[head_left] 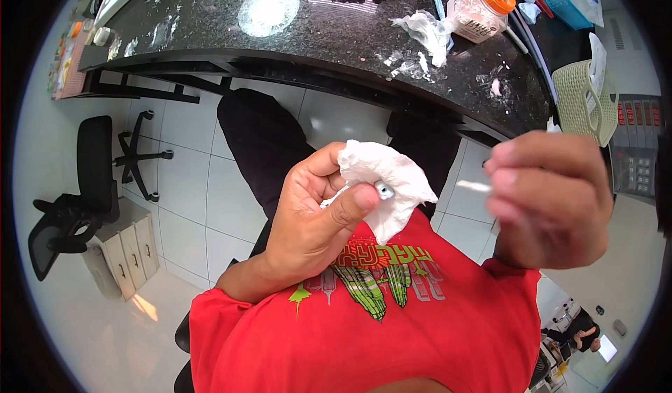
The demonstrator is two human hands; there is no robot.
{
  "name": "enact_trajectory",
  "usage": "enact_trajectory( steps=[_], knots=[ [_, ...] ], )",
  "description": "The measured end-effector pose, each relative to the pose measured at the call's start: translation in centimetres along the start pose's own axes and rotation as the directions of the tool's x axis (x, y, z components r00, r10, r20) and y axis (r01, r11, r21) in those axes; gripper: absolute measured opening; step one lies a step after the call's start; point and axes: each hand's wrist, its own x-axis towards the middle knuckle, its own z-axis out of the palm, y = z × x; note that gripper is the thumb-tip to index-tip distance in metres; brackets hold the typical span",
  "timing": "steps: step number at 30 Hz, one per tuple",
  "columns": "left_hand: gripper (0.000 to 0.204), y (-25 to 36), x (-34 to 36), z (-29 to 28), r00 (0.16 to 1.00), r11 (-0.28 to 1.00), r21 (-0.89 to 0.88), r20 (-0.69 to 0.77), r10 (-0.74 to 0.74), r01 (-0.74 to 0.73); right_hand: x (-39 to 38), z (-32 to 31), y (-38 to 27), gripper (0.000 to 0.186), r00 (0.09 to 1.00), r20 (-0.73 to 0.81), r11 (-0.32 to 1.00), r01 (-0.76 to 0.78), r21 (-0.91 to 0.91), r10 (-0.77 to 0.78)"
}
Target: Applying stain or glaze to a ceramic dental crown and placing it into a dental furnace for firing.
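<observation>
Wrinkled white sheet (404, 172) lies pinched in the left hand (308, 211) — above the lap — while the blurred right hand (556, 197), apart to its right, pinches a white strip (474, 185) pointing leftward at it.

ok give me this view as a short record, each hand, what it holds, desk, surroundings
left hand: pinching a ruffled white piece
at its centre: small pale part by the thumb
right hand: blurred, holding a thin white strip, apart from the ruffled piece
desk: dark, speckled; jar with orange lid, crumpled plastic
right of desk: pale green basket
left: black chair
</observation>
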Motion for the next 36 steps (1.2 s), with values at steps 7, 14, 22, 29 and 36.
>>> enact_trajectory(
  steps=[7, 14, 22, 29, 36],
  knots=[
    [0.049, 0.3, 0.3, -0.5, 0.998, 0.998, -0.045, 0.059, -0.035, 0.037, -0.7, -1.3, 2.0, 0.009, 0.939, -0.262, 0.937, -0.28, -0.21, 0.222],
    [0.03, 0.9, 0.9, 0.6, 0.979, 0.998, -0.061, 0.204, -0.002, 0.014, -1.4, -3.7, 5.5, 0.005, 0.832, -0.332, 0.786, -0.54, -0.302, 0.444],
    [0.029, 2.5, 2.3, 2.3, 0.934, 0.994, -0.039, 0.347, -0.078, 0.097, -0.7, -4.1, 6.5, 0.006, 0.779, -0.231, 0.72, -0.627, -0.296, 0.583],
    [0.046, 2.7, 6.0, 0.9, 1.0, 0.992, 0.122, -0.017, -0.012, 0.013, 0.5, -4.1, 9.8, 0.01, 0.827, -0.232, 0.691, -0.557, -0.46, 0.512],
    [0.042, 3.0, 6.9, 0.4, 0.993, 0.997, 0.004, -0.085, 0.078, -0.078, 1.3, -5.2, 10.5, 0.015, 0.796, -0.005, 0.622, -0.477, -0.621, 0.605]
  ],
)
